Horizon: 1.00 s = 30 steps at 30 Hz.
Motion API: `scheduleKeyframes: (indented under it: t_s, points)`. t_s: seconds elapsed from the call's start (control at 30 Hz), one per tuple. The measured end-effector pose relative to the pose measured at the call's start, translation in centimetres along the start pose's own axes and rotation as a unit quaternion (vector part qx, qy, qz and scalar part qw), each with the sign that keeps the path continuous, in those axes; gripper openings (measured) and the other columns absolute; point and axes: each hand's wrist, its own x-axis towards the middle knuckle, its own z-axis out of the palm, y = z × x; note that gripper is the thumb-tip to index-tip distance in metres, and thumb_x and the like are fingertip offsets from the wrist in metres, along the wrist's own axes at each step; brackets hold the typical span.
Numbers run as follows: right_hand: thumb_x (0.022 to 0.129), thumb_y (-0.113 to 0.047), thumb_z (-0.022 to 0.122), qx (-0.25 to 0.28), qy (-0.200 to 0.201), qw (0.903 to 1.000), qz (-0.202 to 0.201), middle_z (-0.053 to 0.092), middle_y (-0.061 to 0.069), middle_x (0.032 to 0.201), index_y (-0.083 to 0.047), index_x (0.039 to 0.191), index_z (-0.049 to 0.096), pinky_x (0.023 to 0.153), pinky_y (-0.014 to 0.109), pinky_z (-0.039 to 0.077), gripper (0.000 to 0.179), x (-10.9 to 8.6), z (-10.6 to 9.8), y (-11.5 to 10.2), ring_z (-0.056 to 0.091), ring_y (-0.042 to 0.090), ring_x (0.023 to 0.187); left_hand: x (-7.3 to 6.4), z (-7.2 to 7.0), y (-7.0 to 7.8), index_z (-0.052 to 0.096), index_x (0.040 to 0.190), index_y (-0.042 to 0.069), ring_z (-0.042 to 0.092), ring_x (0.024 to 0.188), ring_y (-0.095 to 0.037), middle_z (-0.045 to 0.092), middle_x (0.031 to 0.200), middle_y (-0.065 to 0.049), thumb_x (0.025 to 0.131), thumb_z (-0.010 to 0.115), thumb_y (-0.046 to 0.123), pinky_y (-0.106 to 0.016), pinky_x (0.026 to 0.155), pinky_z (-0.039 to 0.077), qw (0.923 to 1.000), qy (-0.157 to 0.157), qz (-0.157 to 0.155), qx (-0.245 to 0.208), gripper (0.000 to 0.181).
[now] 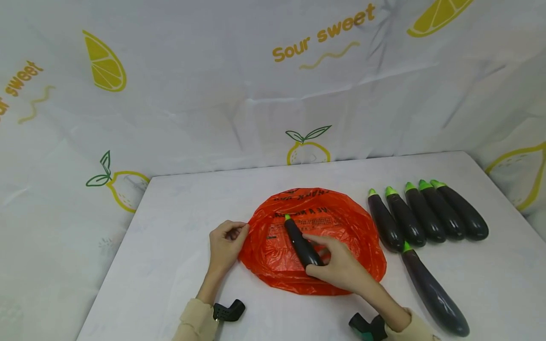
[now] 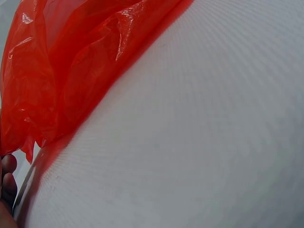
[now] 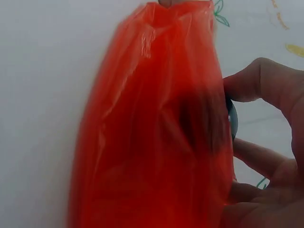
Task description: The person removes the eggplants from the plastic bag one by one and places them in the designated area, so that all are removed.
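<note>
A red plastic bag with dark print lies spread open at the middle of the table. At its left edge my left hand pinches the rim between thumb and fingers; in the left wrist view only some fingertips show below the crumpled film. My right hand grips an eggplant by its thick end, over the bag's mouth. The eggplant's green tip points away and slightly left. From the right wrist, its dark shape shows through the bag wall, most of it hidden.
Several eggplants lie side by side to the bag's right, green tips away from me. One more eggplant lies apart, nearer the front right. A white cloth with lemon prints hangs behind the table.
</note>
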Motion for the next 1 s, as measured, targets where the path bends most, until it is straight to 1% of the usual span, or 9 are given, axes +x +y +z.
scheduleKeyframes:
  t_s: [0.1,0.23,0.37,0.47,0.53,0.63,0.73,0.8,1.0]
  points:
    - [0.077,-0.008,0.081,-0.014,-0.009,0.9999,0.003,0.065,0.015,0.113,-0.006,0.14,0.06,0.068,0.024,0.054,0.067,-0.1,-0.4,0.3,0.058,0.02,0.085,0.1,0.1,0.9,0.076,0.083,-0.004,0.05,0.063,-0.006,0.065,0.067,-0.012,0.08,0.077,-0.01,-0.016,0.057,0.042,1.0,0.009,0.001,0.0,0.007]
    - [0.076,-0.007,0.079,-0.029,-0.017,0.9994,0.004,0.064,0.015,0.119,-0.005,0.14,0.06,0.071,0.024,0.052,0.066,-0.2,-0.8,0.5,0.055,0.021,0.091,0.3,0.0,2.5,0.075,0.082,-0.007,0.049,0.063,-0.005,0.064,0.067,-0.014,0.081,0.075,-0.012,-0.017,0.057,0.042,0.9999,0.009,-0.006,-0.008,0.005]
    - [0.078,-0.009,0.078,-0.043,-0.027,0.9985,-0.017,0.064,0.017,0.126,-0.004,0.141,0.059,0.074,0.024,0.052,0.066,-0.3,-1.0,0.7,0.056,0.022,0.097,0.4,-0.2,3.5,0.074,0.082,-0.009,0.05,0.063,-0.004,0.065,0.067,-0.015,0.082,0.075,-0.009,-0.015,0.057,0.042,0.9998,0.005,-0.015,-0.01,0.002]
    - [0.08,-0.014,0.08,-0.048,-0.028,0.9981,-0.028,0.063,0.019,0.13,-0.004,0.141,0.059,0.076,0.024,0.052,0.065,-0.4,-1.1,0.9,0.058,0.022,0.101,0.4,-0.2,3.5,0.074,0.082,-0.01,0.05,0.063,-0.004,0.065,0.067,-0.015,0.082,0.076,-0.008,-0.015,0.057,0.042,0.9998,0.008,-0.015,-0.009,0.002]
    - [0.082,-0.02,0.082,-0.048,-0.022,0.9982,-0.027,0.063,0.018,0.13,-0.005,0.141,0.059,0.075,0.023,0.051,0.066,-0.3,-1.1,1.0,0.058,0.022,0.1,0.4,-0.1,3.4,0.074,0.082,-0.008,0.049,0.063,-0.003,0.065,0.067,-0.015,0.082,0.076,-0.009,-0.015,0.057,0.042,0.9998,0.009,-0.014,-0.007,0.002]
    - [0.083,-0.024,0.084,-0.044,-0.006,0.9988,-0.022,0.066,0.016,0.123,-0.005,0.14,0.06,0.071,0.022,0.05,0.064,-0.2,-0.9,1.2,0.058,0.019,0.093,0.4,-0.1,3.3,0.074,0.081,-0.007,0.049,0.063,-0.003,0.065,0.067,-0.015,0.082,0.075,-0.01,-0.015,0.057,0.041,0.9999,0.01,-0.013,-0.006,0.003]
    - [0.083,-0.023,0.084,-0.036,0.007,0.9992,-0.017,0.067,0.013,0.113,-0.004,0.137,0.063,0.067,0.021,0.05,0.061,-0.1,-0.6,1.3,0.056,0.017,0.085,0.4,-0.1,3.3,0.075,0.082,-0.005,0.049,0.063,-0.003,0.065,0.067,-0.014,0.082,0.075,-0.011,-0.015,0.057,0.042,0.9999,0.009,-0.012,-0.003,0.006]
    - [0.082,-0.021,0.085,-0.034,0.015,0.9992,-0.015,0.067,0.013,0.11,-0.004,0.135,0.064,0.066,0.021,0.05,0.059,-0.1,-0.5,1.3,0.055,0.017,0.081,0.3,-0.1,3.4,0.075,0.082,-0.005,0.049,0.063,-0.003,0.065,0.068,-0.014,0.081,0.075,-0.011,-0.015,0.057,0.042,0.9999,0.007,-0.013,-0.001,0.006]
    - [0.081,-0.02,0.086,-0.034,0.037,0.9983,-0.027,0.069,0.014,0.114,-0.005,0.131,0.068,0.065,0.021,0.051,0.055,-0.6,-0.7,1.1,0.056,0.016,0.079,0.3,-0.1,3.4,0.075,0.083,-0.005,0.049,0.063,-0.003,0.065,0.068,-0.014,0.081,0.075,-0.011,-0.015,0.057,0.042,0.9999,0.005,-0.012,-0.003,0.006]
